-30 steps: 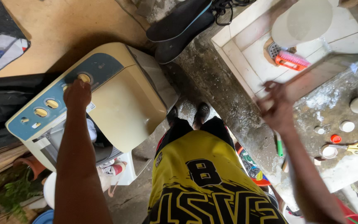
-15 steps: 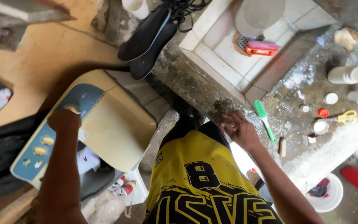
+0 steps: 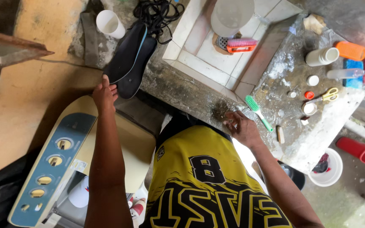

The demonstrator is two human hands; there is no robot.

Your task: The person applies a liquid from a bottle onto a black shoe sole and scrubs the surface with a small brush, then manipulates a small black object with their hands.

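Note:
My left hand (image 3: 103,93) reaches up past the cream and blue washing machine (image 3: 66,162) and touches the lower end of two black shoe insoles (image 3: 130,59) lying on the grey ledge. Whether its fingers grip an insole I cannot tell. My right hand (image 3: 241,126) rests on the rough concrete counter (image 3: 191,95), fingers loosely curled, next to a green toothbrush-like brush (image 3: 256,110). It seems to hold nothing.
A tiled white sink (image 3: 229,46) holds a white basin (image 3: 232,14) and a pink and orange brush (image 3: 241,44). Bottles, caps and yellow scissors (image 3: 328,95) sit on the counter's right. A white cup (image 3: 110,23), black cord (image 3: 157,12), white bucket (image 3: 328,166) and red dustpan (image 3: 362,152) lie around.
My left hand left the washing machine's panel and rose to the black insoles. My right hand stays low on the counter edge near the green brush. The view shifted.

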